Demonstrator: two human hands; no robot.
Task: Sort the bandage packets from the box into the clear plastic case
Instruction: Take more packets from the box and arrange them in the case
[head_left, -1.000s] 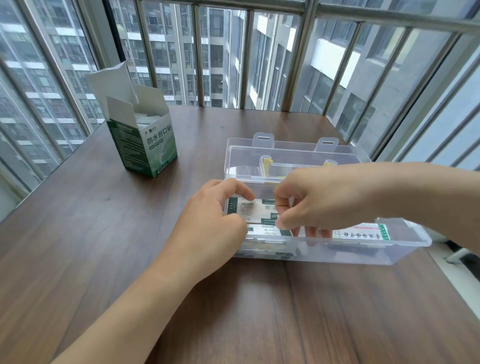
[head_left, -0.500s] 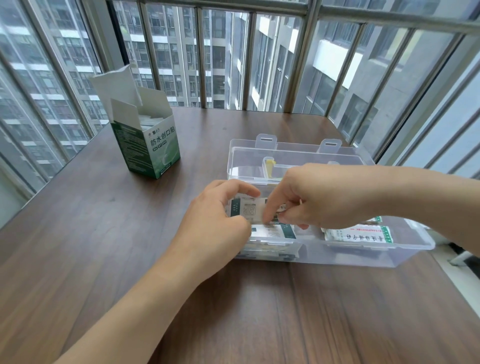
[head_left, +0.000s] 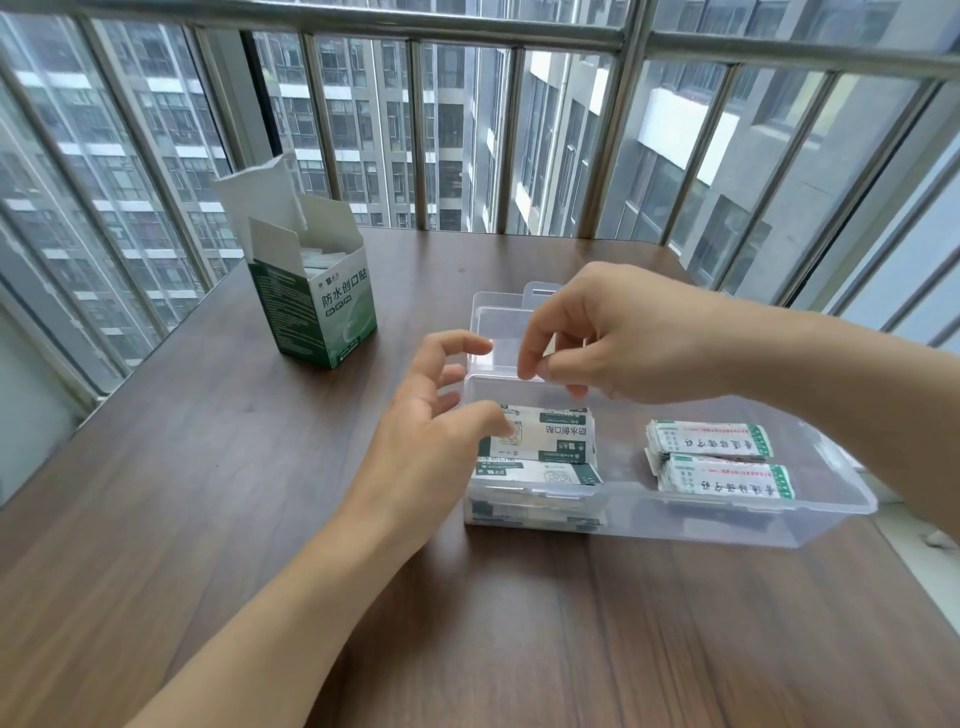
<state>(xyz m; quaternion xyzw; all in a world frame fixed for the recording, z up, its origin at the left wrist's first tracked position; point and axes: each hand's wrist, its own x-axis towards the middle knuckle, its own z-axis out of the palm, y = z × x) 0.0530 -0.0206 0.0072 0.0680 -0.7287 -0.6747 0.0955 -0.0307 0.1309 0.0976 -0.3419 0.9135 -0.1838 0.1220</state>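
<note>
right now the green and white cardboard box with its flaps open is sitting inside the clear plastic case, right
Not quite. The head view shows the green and white cardboard box, flaps open, standing on the dark wooden table to the left of the clear plastic case, apart from it, not inside.

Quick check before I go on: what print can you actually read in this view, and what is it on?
"防水创口贴": front of the open green box.
"防水创口贴", upside down: top packet of the green-edged packets in the clear case.
White packets: characters too blurred to read.
All fine print and the QR code: unreadable.
</note>
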